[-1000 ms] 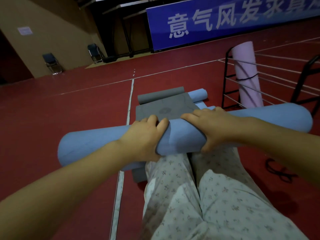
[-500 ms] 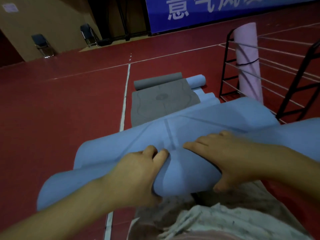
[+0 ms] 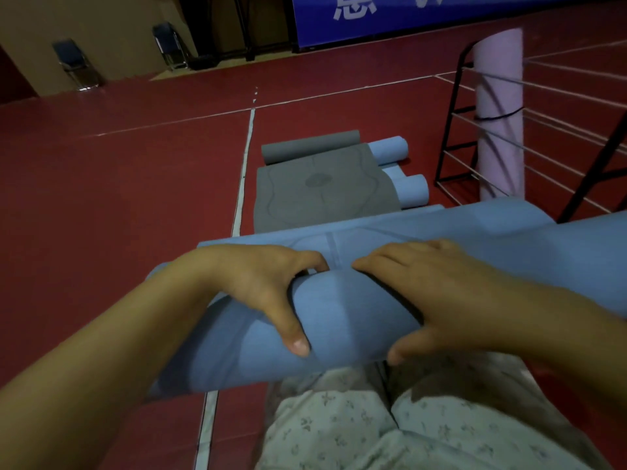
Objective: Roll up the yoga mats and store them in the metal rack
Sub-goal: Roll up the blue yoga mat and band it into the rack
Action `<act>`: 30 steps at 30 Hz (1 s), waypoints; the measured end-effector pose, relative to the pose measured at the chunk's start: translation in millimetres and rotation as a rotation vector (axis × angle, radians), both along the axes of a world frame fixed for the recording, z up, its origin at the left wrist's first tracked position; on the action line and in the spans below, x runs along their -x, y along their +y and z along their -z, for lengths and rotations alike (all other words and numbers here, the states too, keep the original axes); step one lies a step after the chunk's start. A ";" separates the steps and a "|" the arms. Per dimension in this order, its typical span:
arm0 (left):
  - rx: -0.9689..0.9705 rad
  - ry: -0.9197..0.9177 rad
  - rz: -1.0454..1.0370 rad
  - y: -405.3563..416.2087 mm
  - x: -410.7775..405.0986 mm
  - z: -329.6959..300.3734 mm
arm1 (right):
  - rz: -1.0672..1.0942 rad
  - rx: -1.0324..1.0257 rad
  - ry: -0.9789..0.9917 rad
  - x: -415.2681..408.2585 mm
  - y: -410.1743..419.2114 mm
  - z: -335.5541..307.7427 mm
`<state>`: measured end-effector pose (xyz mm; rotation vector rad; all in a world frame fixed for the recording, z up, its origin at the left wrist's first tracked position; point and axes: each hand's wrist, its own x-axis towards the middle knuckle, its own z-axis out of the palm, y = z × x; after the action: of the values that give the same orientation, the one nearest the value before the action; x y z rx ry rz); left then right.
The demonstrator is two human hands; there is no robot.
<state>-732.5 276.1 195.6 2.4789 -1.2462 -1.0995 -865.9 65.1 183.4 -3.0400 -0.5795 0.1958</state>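
Blue mat [image 3: 339,317] now partly unrolled, flap loose; left hand [image 3: 271,286], right hand [image 3: 437,293] fingers clutching roll. Needs re-rolling before rack [image 3: 454,130].

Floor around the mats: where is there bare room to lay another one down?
The red floor left of the white line is bare up to the chairs. Right of the line it is crowded: the grey mat, small blue rolls and metal rack sit close together.
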 end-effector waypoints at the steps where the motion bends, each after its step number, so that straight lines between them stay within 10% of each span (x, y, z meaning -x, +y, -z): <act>1: -0.019 0.031 0.001 -2.0 -5.2 0.2 | 0.013 -0.004 -0.037 -0.4 1.4 4.2; 8: -0.096 0.147 -0.023 -8.8 -21.1 -8.3 | 0.023 -0.176 0.068 -26.5 -8.3 -7.9; 19: 0.132 -0.749 0.051 -5.2 60.0 3.0 | 0.014 -0.308 0.206 -63.7 -15.3 -4.8; 30: 0.175 -0.400 -0.046 -14.6 12.9 -9.3 | 0.122 -0.295 0.301 -77.3 -16.8 -25.5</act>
<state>-745.4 261.5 204.9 2.6519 -1.3054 -0.4686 -788.6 48.3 209.0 -2.6789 -0.3622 0.5027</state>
